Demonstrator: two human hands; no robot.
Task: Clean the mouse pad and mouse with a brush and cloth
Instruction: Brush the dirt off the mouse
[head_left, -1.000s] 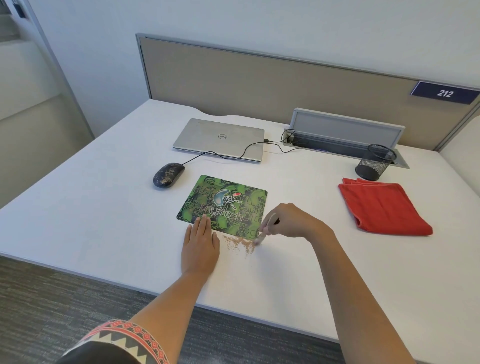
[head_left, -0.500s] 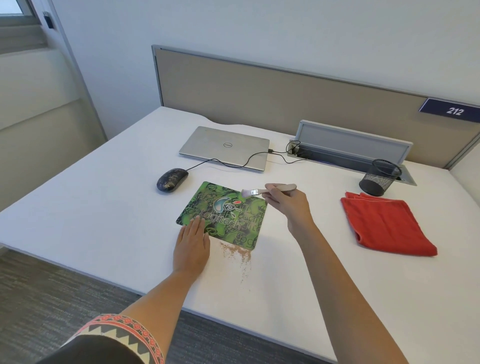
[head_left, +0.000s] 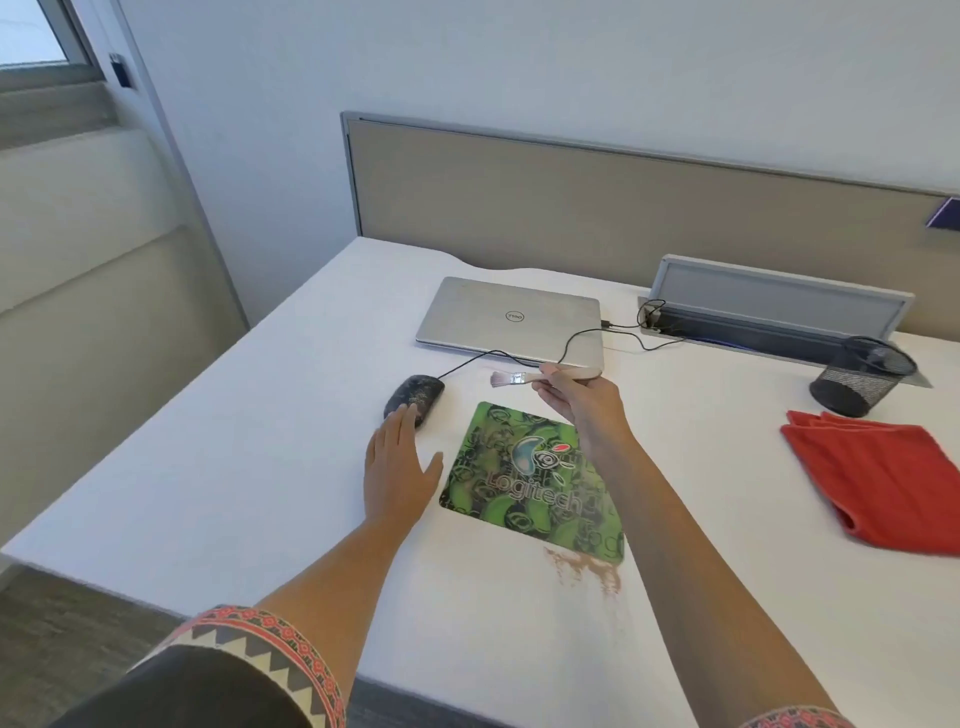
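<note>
A green patterned mouse pad (head_left: 524, 478) lies flat on the white desk (head_left: 260, 441). A dark wired mouse (head_left: 415, 393) sits just beyond its far left corner. My left hand (head_left: 397, 467) is open, palm down, left of the pad, with its fingertips at the mouse's near end. My right hand (head_left: 576, 397) holds a small brush (head_left: 519, 378) above the pad's far edge, bristles pointing left toward the mouse. A folded red cloth (head_left: 878, 478) lies at the right. Brown dust (head_left: 584, 569) is smeared on the desk at the pad's near right corner.
A shut silver laptop (head_left: 509, 317) lies behind the mouse, its cable running to a cable tray (head_left: 774, 306) at the back. A black mesh pen cup (head_left: 860, 374) stands beyond the cloth. A partition wall (head_left: 623, 208) closes the desk's far side.
My left hand has left the pad's near edge and gone up to the mouse. My right hand has carried the brush from the dust at the near corner to beyond the pad's far edge.
</note>
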